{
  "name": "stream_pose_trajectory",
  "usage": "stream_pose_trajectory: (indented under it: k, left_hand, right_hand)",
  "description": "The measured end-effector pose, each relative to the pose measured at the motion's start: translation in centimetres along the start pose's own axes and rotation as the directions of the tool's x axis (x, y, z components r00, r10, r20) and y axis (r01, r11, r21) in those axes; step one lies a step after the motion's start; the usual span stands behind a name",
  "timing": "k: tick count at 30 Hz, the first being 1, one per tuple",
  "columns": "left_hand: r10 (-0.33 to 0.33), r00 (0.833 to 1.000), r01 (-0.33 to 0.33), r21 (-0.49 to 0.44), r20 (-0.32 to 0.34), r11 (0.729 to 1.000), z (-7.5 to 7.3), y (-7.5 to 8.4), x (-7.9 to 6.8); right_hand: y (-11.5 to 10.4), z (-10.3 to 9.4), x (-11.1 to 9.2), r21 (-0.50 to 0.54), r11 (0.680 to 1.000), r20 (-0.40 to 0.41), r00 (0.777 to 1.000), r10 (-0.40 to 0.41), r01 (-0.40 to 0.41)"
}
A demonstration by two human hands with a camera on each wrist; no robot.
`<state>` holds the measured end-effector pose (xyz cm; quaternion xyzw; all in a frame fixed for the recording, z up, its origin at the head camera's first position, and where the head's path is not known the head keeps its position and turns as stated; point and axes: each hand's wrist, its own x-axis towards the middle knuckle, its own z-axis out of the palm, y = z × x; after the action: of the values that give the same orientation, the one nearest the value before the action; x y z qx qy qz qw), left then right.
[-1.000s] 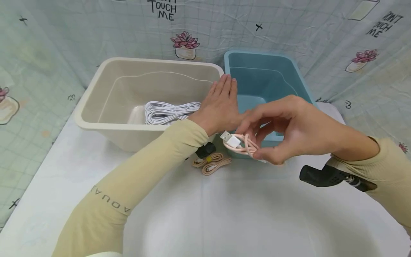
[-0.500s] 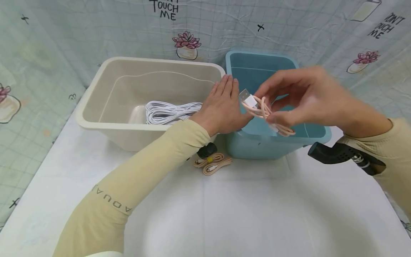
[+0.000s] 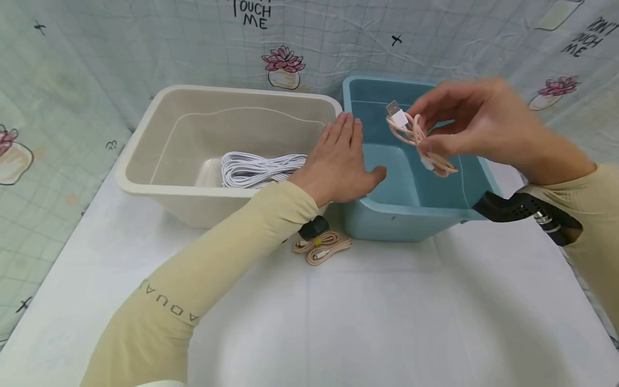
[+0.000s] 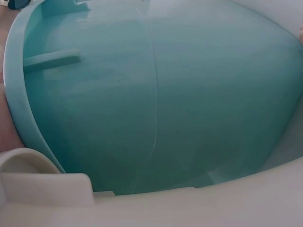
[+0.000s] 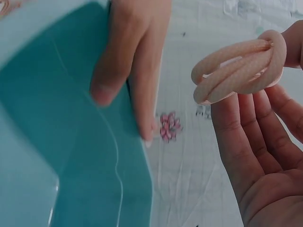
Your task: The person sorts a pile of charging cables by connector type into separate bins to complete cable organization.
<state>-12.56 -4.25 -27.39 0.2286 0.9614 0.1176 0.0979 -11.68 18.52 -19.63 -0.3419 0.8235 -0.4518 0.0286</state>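
Note:
My right hand (image 3: 493,123) pinches a coiled peach USB cable (image 3: 415,131) above the blue bin (image 3: 387,226). The cable's white-and-metal plug points up and left. In the right wrist view, thumb and fingers meet on the looped cable (image 5: 236,71), and the palm faces the camera. My left hand (image 3: 338,161) rests with straight fingers along the side where the beige bin (image 3: 193,204) meets the blue one, thumb out over the blue bin. A bundle of white cable (image 3: 256,169) lies in the beige bin, partly hidden by my left hand and wrist.
Two more coiled peach cables (image 3: 329,251), one with a yellow tie, lie on the white table (image 3: 387,322) in front of the bins. A black wrist mount (image 3: 312,228) shows just behind them. A patterned cloth (image 3: 217,48) hangs behind the bins.
My right hand has carried the peach cable up, back and to the right, from before the blue bin's front rim to over its opening. The left hand has stayed put.

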Motion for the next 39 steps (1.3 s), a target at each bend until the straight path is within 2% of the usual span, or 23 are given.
stream_pose_trajectory:
  k: [3,6,11,15,21,28,39]
  left_hand:
    - [0.004,1.000,-0.004,0.011,0.002,1.000,0.0,0.0,0.0]
    - [0.007,1.000,-0.007,0.016,0.008,1.000,0.0,0.0,0.1]
    - [0.008,1.000,-0.008,0.019,0.011,1.000,0.0,0.0,0.1]
    - [0.009,1.000,-0.009,0.025,0.013,1.000,-0.1,0.0,0.1]
    - [0.003,1.000,-0.004,0.034,0.023,0.999,0.0,0.1,0.1]
    - [0.002,1.000,-0.003,0.040,0.018,0.999,0.1,0.1,0.1]
    - [0.001,1.000,-0.002,0.042,0.019,0.999,0.0,-0.1,0.1]
  right_hand:
    - [0.6,-0.4,0.3,-0.140,0.989,-0.025,0.999,0.033,-0.036]
    - [1.4,-0.7,0.6,-0.194,0.976,-0.065,0.994,0.088,-0.099]
    - [3.2,-1.2,1.2,-0.213,0.958,-0.122,0.978,0.167,-0.191]
    - [4.8,-1.6,1.9,-0.240,0.943,-0.133,0.970,0.205,-0.232]
    - [6.8,-1.6,3.1,-0.264,0.924,-0.115,0.960,0.254,-0.276]
    - [8.6,-1.4,4.4,-0.295,0.916,-0.074,0.962,0.262,-0.272]
    - [10.7,-0.3,5.9,-0.453,0.846,0.001,0.949,0.317,-0.282]
